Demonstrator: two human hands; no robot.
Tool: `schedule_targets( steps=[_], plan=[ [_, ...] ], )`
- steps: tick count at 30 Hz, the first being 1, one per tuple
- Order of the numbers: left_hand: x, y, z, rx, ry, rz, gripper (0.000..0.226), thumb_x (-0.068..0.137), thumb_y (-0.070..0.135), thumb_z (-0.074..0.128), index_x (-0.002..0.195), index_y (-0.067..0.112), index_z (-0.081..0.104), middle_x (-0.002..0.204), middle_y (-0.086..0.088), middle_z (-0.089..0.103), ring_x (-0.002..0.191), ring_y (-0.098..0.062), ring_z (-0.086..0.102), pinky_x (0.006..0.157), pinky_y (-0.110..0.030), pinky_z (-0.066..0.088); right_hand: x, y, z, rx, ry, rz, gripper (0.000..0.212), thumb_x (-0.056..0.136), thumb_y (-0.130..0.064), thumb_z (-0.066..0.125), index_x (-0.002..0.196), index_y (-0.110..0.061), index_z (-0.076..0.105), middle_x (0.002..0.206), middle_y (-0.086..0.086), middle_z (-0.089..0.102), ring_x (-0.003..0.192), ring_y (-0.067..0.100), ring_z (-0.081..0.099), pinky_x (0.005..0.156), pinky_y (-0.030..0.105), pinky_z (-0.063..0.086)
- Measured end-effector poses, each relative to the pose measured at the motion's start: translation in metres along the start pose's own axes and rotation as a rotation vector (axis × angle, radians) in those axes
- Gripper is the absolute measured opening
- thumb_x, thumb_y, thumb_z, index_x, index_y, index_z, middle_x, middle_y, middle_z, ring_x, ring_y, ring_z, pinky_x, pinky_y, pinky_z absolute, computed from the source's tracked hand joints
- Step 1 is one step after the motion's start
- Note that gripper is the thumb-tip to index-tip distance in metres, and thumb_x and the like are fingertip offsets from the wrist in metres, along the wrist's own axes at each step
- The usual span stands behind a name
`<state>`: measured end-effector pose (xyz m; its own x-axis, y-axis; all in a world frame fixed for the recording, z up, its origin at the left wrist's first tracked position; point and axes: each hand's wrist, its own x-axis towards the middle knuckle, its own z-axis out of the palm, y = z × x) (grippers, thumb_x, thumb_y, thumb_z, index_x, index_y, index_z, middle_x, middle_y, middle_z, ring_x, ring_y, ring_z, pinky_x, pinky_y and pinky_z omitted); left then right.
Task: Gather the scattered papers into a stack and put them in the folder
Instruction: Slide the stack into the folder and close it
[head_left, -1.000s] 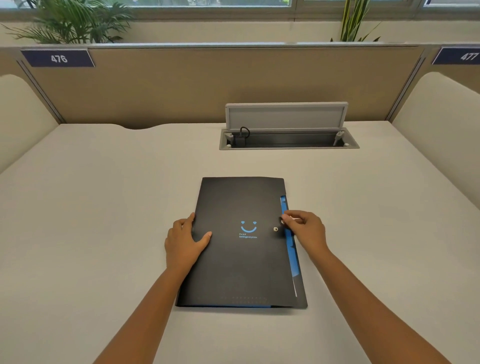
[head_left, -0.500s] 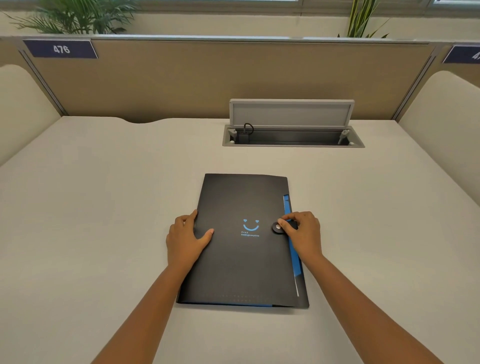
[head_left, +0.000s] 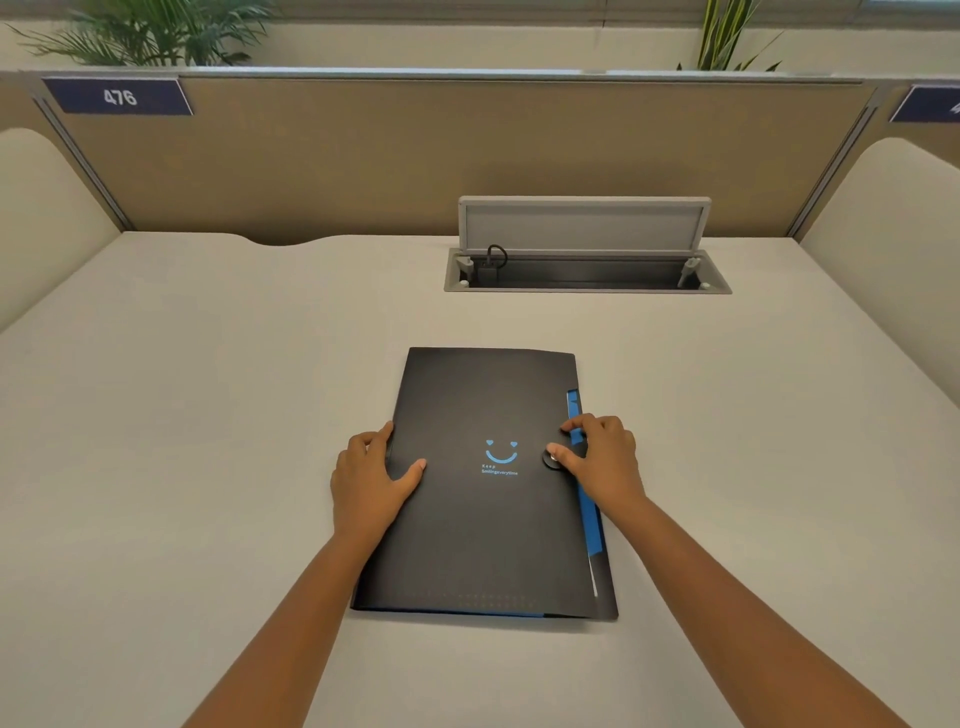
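Since half a second ago I see little change: the right hand (head_left: 602, 462) has stayed at the round snap button (head_left: 551, 459) with its thumb now pressed on it, and the left hand (head_left: 371, 475) has not shifted. The folder (head_left: 483, 530) lies closed and flat on the pale desk (head_left: 208, 415), nearer me than the open cable tray (head_left: 587, 273) — a matte black cover printed with a small blue smiling face and two short lines of blue text. A blue inner edge shows along the folder's right side and in a thin strip along its near edge; a sliver of white peeks out near the near right corner. My right fingers are curled over that blue edge, thumb on the button, gripping the cover there. My left hand rests flat on the folder's left edge, thumb spread onto the cover, fingers relaxed — holding nothing.
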<state>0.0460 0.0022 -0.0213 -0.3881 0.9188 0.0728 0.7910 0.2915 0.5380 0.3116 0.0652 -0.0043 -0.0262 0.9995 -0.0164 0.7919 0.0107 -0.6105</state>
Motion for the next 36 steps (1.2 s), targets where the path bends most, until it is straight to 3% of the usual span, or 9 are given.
schedule_targets(
  steps=[6,9,14,18,20,23,29,31,36],
  plan=[
    [-0.004,0.007,-0.005,-0.025,0.019,-0.027,0.059,0.080,0.045,0.060,0.129,0.015,0.048,0.120,-0.010,0.053,0.106,-0.027,0.053,0.088,-0.039,0.045,0.001,-0.002,-0.002,-0.094,-0.012,0.008,0.046,0.083,-0.045,0.060,0.120,-0.020,0.050,0.125,0.010,0.047,0.112,0.026,0.044,0.089,0.028,0.038],
    [-0.015,0.012,-0.010,-0.016,0.084,-0.109,0.037,0.083,0.046,0.056,0.093,0.011,0.058,0.093,-0.007,0.061,0.083,-0.024,0.058,0.072,-0.038,0.049,-0.004,-0.001,0.001,-0.125,0.046,0.010,0.052,0.084,-0.049,0.056,0.125,-0.018,0.047,0.126,0.010,0.048,0.112,0.026,0.045,0.092,0.032,0.040],
    [-0.018,0.014,-0.027,0.023,-0.133,-0.283,0.057,0.085,0.055,0.046,0.048,0.014,0.034,0.048,0.000,0.039,0.045,-0.015,0.040,0.045,-0.025,0.030,-0.011,0.000,0.007,-0.111,0.109,-0.017,0.052,0.087,-0.049,0.052,0.127,-0.016,0.047,0.127,0.009,0.049,0.112,0.025,0.045,0.095,0.032,0.039],
    [-0.023,0.020,-0.028,-0.433,-0.371,-0.413,0.039,0.088,0.044,0.050,0.080,0.006,0.056,0.081,-0.008,0.060,0.077,-0.024,0.059,0.067,-0.031,0.047,-0.012,0.001,0.002,0.023,0.065,0.001,0.058,0.085,-0.053,0.052,0.130,-0.017,0.045,0.129,0.007,0.050,0.115,0.023,0.044,0.097,0.034,0.038],
    [-0.032,0.022,-0.026,-0.707,-0.372,-0.449,0.039,0.089,0.036,0.052,0.108,0.002,0.055,0.103,-0.013,0.063,0.090,-0.026,0.062,0.075,-0.033,0.052,-0.013,-0.001,-0.005,0.232,0.033,0.060,0.059,0.084,-0.048,0.057,0.131,-0.016,0.042,0.130,0.009,0.050,0.114,0.024,0.048,0.096,0.036,0.041],
    [-0.031,0.018,-0.034,-0.817,-0.297,-0.394,0.039,0.090,0.034,0.051,0.118,0.007,0.053,0.109,-0.010,0.064,0.091,-0.022,0.063,0.075,-0.031,0.053,-0.018,-0.003,-0.018,0.416,-0.040,0.120,0.063,0.084,-0.042,0.060,0.135,-0.017,0.035,0.131,0.007,0.049,0.103,0.019,0.054,0.092,0.034,0.045],
    [-0.009,0.004,-0.063,-0.921,-0.283,-0.452,0.041,0.087,0.042,0.052,0.110,0.009,0.059,0.101,-0.013,0.068,0.087,-0.025,0.067,0.066,-0.031,0.054,-0.040,-0.007,-0.027,0.783,-0.705,0.162,0.045,0.084,-0.038,0.061,0.122,-0.016,0.054,0.115,0.002,0.068,0.105,0.020,0.065,0.085,0.031,0.053],
    [-0.007,0.001,-0.074,-1.030,-0.313,-0.524,0.046,0.085,0.052,0.048,0.100,0.013,0.066,0.094,-0.013,0.073,0.081,-0.028,0.070,0.063,-0.032,0.055,-0.043,-0.011,-0.014,0.838,-0.671,0.166,0.036,0.087,-0.029,0.061,0.120,-0.016,0.055,0.114,0.006,0.068,0.104,0.023,0.065,0.089,0.040,0.054],
    [-0.021,-0.022,-0.077,-1.574,-0.300,-0.608,0.068,0.075,0.070,0.039,0.105,0.017,0.069,0.101,-0.011,0.073,0.090,-0.027,0.070,0.066,-0.037,0.059,-0.026,-0.039,0.013,0.792,-0.490,0.131,0.026,0.091,-0.027,0.055,0.116,-0.019,0.055,0.109,0.003,0.069,0.097,0.018,0.067,0.077,0.029,0.056]
  ],
)
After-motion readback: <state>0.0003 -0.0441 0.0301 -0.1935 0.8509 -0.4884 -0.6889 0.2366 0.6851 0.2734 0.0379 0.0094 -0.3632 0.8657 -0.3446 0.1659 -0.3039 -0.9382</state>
